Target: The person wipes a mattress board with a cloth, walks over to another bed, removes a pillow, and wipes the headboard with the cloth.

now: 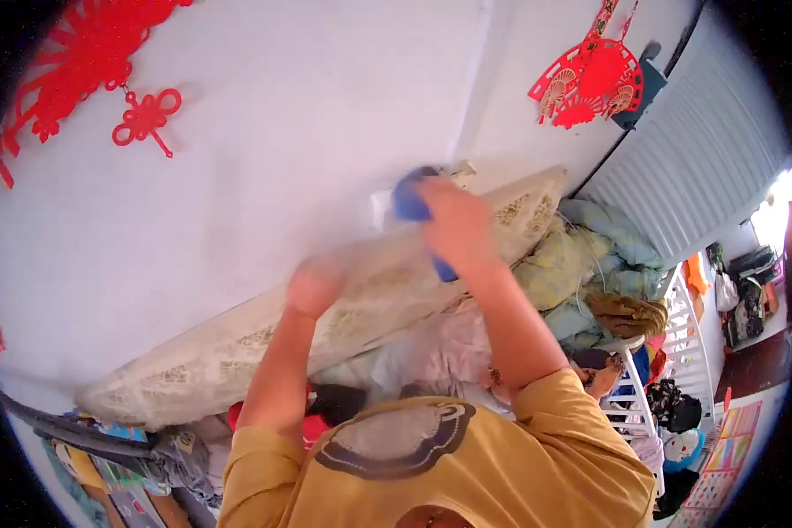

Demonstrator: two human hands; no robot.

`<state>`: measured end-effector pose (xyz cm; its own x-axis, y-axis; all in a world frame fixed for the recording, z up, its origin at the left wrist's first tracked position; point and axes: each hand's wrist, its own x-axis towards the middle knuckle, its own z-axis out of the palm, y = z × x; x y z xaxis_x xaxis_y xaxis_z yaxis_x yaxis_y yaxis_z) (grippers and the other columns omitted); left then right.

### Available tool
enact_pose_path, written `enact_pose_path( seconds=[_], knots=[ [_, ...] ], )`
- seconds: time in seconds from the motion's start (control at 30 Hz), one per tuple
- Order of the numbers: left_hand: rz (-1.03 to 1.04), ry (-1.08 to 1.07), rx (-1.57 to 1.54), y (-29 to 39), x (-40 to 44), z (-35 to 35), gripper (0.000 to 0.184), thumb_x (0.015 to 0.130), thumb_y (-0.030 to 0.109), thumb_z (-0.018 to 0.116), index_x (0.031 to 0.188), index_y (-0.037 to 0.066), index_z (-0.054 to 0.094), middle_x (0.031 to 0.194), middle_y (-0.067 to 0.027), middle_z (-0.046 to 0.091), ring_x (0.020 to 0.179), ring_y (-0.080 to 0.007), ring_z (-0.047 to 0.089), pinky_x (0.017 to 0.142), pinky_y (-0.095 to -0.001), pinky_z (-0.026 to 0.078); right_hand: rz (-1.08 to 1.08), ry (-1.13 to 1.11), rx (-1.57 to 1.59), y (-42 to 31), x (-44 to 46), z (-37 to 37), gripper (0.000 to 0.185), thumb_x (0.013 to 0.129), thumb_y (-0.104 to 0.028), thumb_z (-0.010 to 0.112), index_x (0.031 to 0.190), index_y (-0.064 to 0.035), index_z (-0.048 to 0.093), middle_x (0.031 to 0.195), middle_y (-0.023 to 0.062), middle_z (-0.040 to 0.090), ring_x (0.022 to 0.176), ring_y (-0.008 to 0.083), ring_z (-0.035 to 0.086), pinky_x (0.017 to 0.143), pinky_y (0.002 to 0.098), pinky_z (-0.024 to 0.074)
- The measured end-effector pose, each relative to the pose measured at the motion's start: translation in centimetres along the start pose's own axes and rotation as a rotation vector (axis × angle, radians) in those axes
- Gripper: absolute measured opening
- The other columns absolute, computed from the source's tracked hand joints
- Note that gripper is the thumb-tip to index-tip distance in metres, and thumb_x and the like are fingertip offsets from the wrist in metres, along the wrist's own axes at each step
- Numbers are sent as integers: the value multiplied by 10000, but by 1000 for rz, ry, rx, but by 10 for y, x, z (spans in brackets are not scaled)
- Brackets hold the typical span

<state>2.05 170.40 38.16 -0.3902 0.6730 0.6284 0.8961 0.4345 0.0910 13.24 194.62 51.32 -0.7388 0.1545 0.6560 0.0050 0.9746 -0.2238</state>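
Observation:
My right hand (462,220) is closed around a blue thing (411,198). It shows above the fingers and again below them, and blur hides its exact kind. It is close to the white wall (282,114), beside a small white box-like piece (381,209). Lower and to the left, my left hand (319,282) is in front of a cream lace-patterned cover (255,339). Motion smears its fingers, so neither their pose nor anything in them can be made out.
Rumpled green and yellow bedding (563,264) lies right of the cover. A white slatted rail (691,326) stands farther right, near a corrugated grey panel (695,150). Red hanging ornaments (590,84) and a red knot (147,116) are on the wall. Clothes (189,462) lie at lower left.

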Motion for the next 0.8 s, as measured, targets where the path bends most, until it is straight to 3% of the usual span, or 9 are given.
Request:
enact_pose_path(
  seconds=[0.1, 0.23, 0.33, 0.43, 0.53, 0.63, 0.67, 0.77, 0.8],
  knots=[
    [14, 4, 19, -3, -3, 3, 170, 881, 155, 722, 792, 88, 593, 783, -96, 612, 685, -317, 636, 622, -440, 548, 240, -296, -11, 19, 17, -32, 427, 829, -96, 585, 1242, -140, 685, 1200, 115, 701, 1103, 331, 668, 909, 462, 543],
    [17, 28, 1, 1, -1, -2, 197, 883, 162, 722, 776, 95, 571, 751, -99, 582, 657, -320, 620, 586, -449, 538, 140, -213, -15, -3, 14, -30, 361, 795, -147, 645, 1147, -139, 725, 1114, 136, 712, 1040, 368, 663, 863, 460, 542],
    [20, 35, -30, -2, -4, -2, 194, 883, 166, 722, 778, 102, 573, 750, -95, 584, 656, -319, 621, 579, -447, 542, 166, -201, 7, 22, 17, -28, 367, 766, -172, 682, 1123, -94, 725, 1113, 150, 707, 1049, 376, 655, 861, 453, 538],
    [6, 30, 7, -6, -6, 2, 181, 884, 168, 722, 787, 106, 582, 770, -86, 601, 665, -316, 631, 583, -440, 552, 235, -253, 17, 41, 14, -63, 384, 847, -321, 663, 1152, -92, 712, 1091, 151, 725, 1037, 378, 676, 861, 493, 541],
    [12, 14, 8, -3, -6, 1, 166, 888, 171, 719, 799, 109, 594, 794, -77, 617, 682, -311, 643, 592, -433, 561, 541, -288, 104, 43, 11, -109, 449, 881, -484, 682, 1056, -74, 739, 982, 161, 744, 953, 398, 693, 816, 497, 539],
    [25, 18, -14, -4, -8, 4, 154, 893, 176, 718, 811, 112, 604, 812, -74, 629, 703, -303, 651, 599, -432, 561, 693, -410, 5, 89, -3, -95, 526, 883, -584, 679, 982, -72, 753, 893, 174, 744, 869, 410, 700, 773, 503, 530],
    [27, 29, -18, -6, -7, 6, 151, 894, 177, 717, 815, 112, 607, 818, -74, 633, 709, -300, 653, 600, -432, 560, 750, -430, -29, 97, -3, -88, 448, 902, -514, 670, 991, -83, 749, 919, 146, 744, 890, 384, 691, 765, 504, 526],
    [14, 50, -14, -5, -7, 8, 148, 895, 178, 719, 820, 109, 612, 829, -78, 643, 703, -301, 654, 598, -431, 555, 246, -104, -260, 115, -10, -55, 321, 923, -424, 650, 989, -126, 752, 941, 112, 740, 916, 356, 672, 775, 487, 526],
    [21, 49, -9, -6, -8, 9, 149, 894, 177, 719, 819, 108, 611, 832, -80, 645, 694, -304, 652, 596, -431, 553, 129, -133, -199, 113, -4, -59, 216, 923, -343, 646, 986, -165, 751, 965, 86, 735, 937, 342, 654, 807, 464, 529]
  ],
)
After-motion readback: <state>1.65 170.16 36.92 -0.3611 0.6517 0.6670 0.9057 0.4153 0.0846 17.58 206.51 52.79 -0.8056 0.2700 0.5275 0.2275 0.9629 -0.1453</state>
